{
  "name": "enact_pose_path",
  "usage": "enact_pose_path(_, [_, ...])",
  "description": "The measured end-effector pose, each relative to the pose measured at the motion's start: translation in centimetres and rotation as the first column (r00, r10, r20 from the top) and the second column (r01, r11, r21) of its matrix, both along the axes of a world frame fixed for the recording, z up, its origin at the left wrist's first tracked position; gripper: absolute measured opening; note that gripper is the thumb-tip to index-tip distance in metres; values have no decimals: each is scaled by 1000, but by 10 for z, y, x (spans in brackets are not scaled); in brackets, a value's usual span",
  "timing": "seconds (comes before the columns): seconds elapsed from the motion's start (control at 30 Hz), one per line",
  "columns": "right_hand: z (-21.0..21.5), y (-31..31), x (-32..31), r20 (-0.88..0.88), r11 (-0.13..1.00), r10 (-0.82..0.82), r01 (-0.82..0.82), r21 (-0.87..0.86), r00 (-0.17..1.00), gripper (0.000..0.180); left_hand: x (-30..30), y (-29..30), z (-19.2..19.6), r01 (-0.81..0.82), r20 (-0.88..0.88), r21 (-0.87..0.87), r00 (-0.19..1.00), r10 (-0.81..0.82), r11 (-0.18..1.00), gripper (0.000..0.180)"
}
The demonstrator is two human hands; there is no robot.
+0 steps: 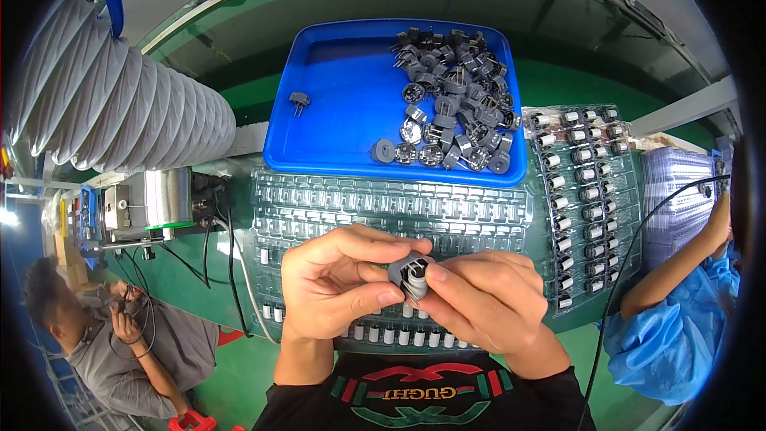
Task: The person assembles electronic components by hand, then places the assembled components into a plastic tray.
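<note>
Above the near edge of the bench, my left hand (331,283) pinches a dark grey round plug housing (398,269) between thumb and fingers. My right hand (495,295) meets it from the other side, its fingertips closed on a small capacitor-like cylinder (416,281) with a black end and pale body. The cylinder sits against the housing's open side, and thin metal wires stick out below it. How far it goes in is hidden by my fingers. Beneath my hands lies a clear blister tray (359,219), with a row of white cylinders (403,337) along its near side.
A blue tub (275,124) behind holds many grey plug housings (459,104). More cylinders fill a clear tray (570,191) at right. Left stand a solder-wire spool (167,198) and a ribbed duct (144,104). Co-workers sit at left (136,343) and right (670,319); a black cable (618,287) hangs nearby.
</note>
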State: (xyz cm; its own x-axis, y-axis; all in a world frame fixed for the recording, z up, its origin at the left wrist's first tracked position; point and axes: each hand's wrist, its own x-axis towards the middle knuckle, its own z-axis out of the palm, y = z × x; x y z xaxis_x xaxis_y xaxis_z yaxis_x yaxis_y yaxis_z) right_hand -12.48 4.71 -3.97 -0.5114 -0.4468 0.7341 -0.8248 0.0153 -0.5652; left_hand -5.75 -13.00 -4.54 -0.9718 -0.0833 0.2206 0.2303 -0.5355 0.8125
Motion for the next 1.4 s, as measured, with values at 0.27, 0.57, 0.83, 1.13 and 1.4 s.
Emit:
enact_pose_path(0.27, [-6,-9,-6,39,993,-120,119,25,992,47,0,9,1,-92,85,-313,989,124,945,56])
enact_pose_path(0.57, [-16,-8,-6,-206,974,-205,221,57,957,38,-3,16,-2,-276,-13,-464,952,305,842,45])
enact_pose_path(0.83, [-21,-9,-5,-122,965,-237,248,84,964,46,-7,19,2,-245,5,-435,962,274,867,42])
enact_pose_path(1.13, [-4,-9,-10,94,981,-172,161,109,981,44,-1,7,-4,-252,3,-481,957,289,840,39])
enact_pose_path(1.4, [-1,-6,-12,112,995,-94,96,-14,989,36,-1,14,6,-197,150,-333,955,258,922,40])
